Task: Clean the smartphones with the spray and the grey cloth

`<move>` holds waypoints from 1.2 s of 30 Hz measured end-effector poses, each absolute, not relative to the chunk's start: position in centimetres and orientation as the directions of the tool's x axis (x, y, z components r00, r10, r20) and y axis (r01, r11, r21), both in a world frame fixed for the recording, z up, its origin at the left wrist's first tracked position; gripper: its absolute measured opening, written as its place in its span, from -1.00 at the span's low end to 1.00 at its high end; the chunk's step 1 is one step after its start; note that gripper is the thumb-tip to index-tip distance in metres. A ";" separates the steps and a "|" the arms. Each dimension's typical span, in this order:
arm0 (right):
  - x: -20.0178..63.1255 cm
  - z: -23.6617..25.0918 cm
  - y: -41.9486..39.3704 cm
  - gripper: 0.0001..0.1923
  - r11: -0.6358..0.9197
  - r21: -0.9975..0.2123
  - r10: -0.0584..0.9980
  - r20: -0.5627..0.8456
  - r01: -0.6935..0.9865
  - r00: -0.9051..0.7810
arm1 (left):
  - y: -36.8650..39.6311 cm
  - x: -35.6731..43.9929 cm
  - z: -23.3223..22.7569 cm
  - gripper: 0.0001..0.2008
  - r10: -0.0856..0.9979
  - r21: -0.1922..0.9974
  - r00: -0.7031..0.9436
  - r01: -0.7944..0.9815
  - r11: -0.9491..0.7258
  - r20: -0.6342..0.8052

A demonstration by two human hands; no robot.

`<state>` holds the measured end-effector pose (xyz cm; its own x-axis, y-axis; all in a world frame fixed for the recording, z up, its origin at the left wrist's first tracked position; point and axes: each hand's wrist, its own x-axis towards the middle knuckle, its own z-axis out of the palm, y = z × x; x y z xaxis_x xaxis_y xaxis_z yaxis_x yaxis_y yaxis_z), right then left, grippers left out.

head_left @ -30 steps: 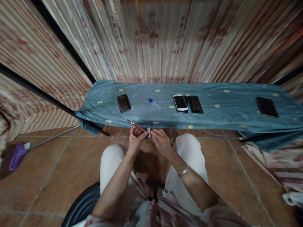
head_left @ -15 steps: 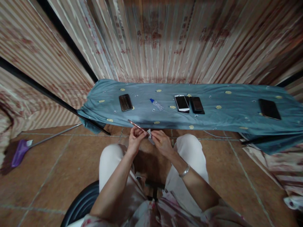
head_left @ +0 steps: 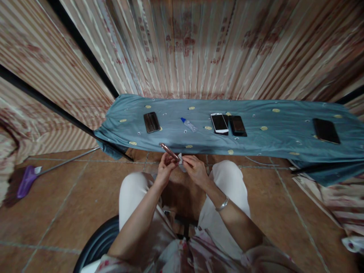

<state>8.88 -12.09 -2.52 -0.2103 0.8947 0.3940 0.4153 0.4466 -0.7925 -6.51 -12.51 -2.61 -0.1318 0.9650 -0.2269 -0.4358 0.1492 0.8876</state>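
Note:
Over my lap, at the table's near edge, my left hand [head_left: 163, 170] is closed around a coppery phone [head_left: 168, 150], seen nearly edge-on and tilted up to the left. A small white cloth [head_left: 181, 161] is pinched in the fingers of my right hand [head_left: 196, 170], against the phone's lower right end. Fingers hide part of both things. Beyond the hands, a clear bottle with a blue cap [head_left: 189, 124] lies on the table.
A blue-green cloth [head_left: 170, 108] covers the narrow table. On it lie a dark phone [head_left: 151, 122] at left, a white-framed phone [head_left: 219, 123], a black phone [head_left: 237, 125] and another dark device [head_left: 326, 131] far right. A purple broom [head_left: 27, 182] rests on the floor.
The phone has turned to a steeper tilt, its upper end shifting right and showing more of its surface. Both hands stay close together with the cloth at its end.

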 end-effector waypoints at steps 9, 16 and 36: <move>8.7 -1.0 -11.4 -0.74 0.411 -0.838 0.910 0.355 0.358 -0.212 | -12.2 -5.9 -2.9 -0.25 0.968 0.915 -0.151 -0.383 0.129 -0.200; 7.9 0.4 -10.9 -0.78 0.473 -0.762 0.879 0.374 0.442 -0.297 | -12.3 -5.8 -2.7 -0.32 0.974 0.949 -0.167 -0.299 0.096 -0.151; 7.5 1.1 -7.3 -0.82 0.470 -0.769 0.871 0.326 0.433 -0.366 | -12.1 -5.9 -3.6 -0.29 0.969 0.943 -0.146 -0.300 0.148 -0.198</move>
